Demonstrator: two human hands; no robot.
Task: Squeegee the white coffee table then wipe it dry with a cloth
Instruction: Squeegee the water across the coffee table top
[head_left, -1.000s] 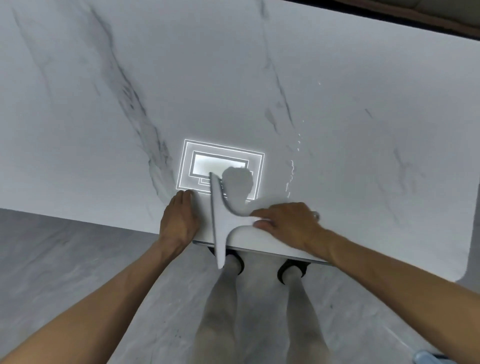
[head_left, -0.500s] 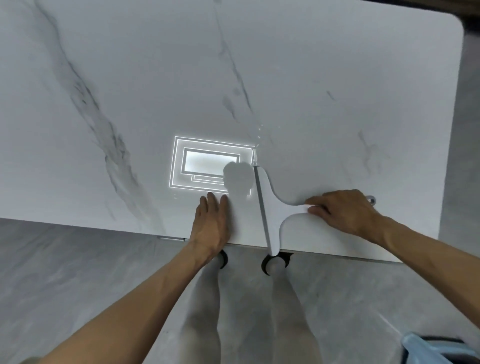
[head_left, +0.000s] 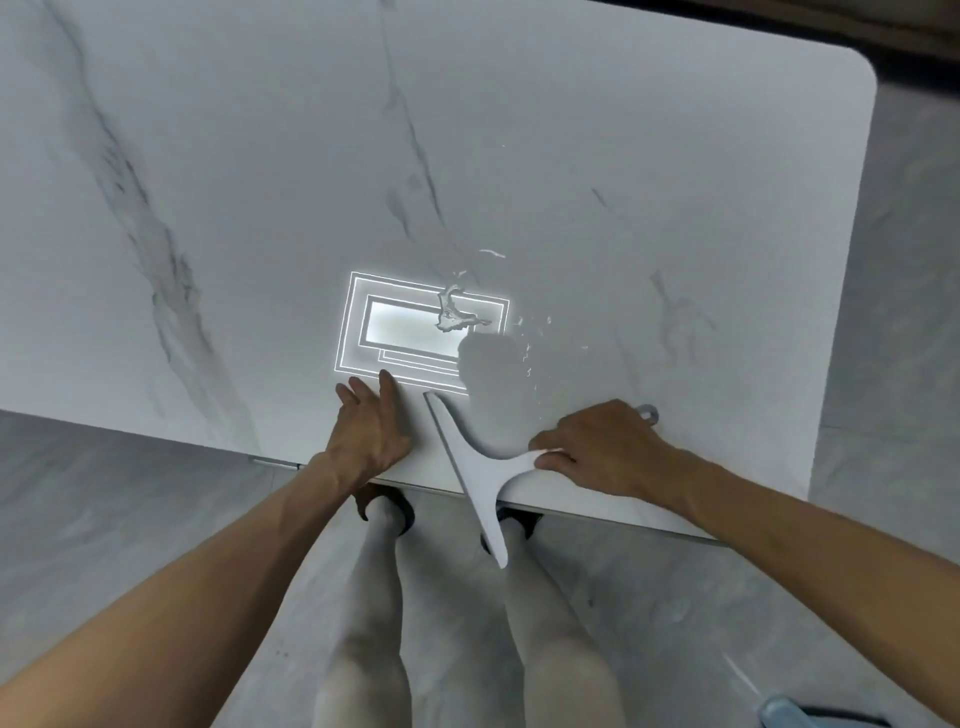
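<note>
squeegee (head_left: 480, 465) blade overhanging table (head_left: 675, 182) near edge, R hand (head_left: 602, 449) gripping

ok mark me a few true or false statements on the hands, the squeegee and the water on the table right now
1. The right hand grips the handle of the white T-shaped squeegee. True.
2. The left hand holds a cloth. False: it lies flat, fingers straight, on the white marble-patterned coffee table and holds nothing; no cloth shows.
3. The squeegee's blade lies wholly on the table. False: its near end sticks out past the table's near edge, over the floor.
4. A small water puddle sits on the table beyond the squeegee, with scattered drops near it. True.
5. The left hand rests on the squeegee's blade. False: it lies beside the blade, with bare table between them.
</note>
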